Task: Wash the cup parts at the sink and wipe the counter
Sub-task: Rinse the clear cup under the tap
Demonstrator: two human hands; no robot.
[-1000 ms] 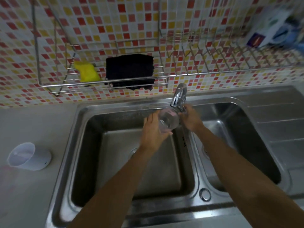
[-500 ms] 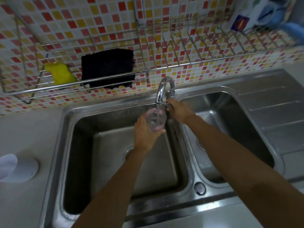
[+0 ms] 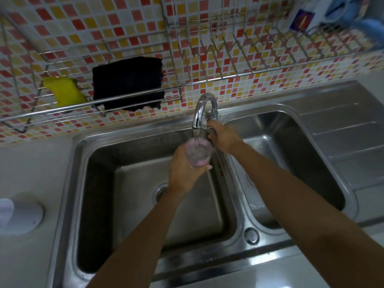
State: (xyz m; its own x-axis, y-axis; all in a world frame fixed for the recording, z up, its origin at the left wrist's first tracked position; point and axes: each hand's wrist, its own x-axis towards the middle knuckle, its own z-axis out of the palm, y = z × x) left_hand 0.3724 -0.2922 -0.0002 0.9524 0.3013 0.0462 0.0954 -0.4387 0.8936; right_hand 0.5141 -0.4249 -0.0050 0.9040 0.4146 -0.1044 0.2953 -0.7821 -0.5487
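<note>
Water pours from the tap [image 3: 204, 109] into the clear cup [image 3: 198, 152], left hand [image 3: 185, 171] wrapped round it over the left basin [image 3: 99, 183]; right hand [image 3: 225, 138] grips the tap handle. Wet plastic could slip, or overflow splash the surface [image 3: 31, 167].

A home kitchen is showing here. A stainless steel double-bowl sink [image 3: 268, 113] with a drainboard is sitting in a pale surface [image 3: 31, 163], and a chrome tap [image 3: 202, 107] is running water just above the left hand [image 3: 185, 171]. Beyond the hands, small red, orange and yellow mosaic tiles [image 3: 116, 21] are covering the wall, where a wire dish rack [image 3: 239, 73] is carrying a yellow sponge [image 3: 64, 91] and a dark cloth [image 3: 127, 82].
</note>
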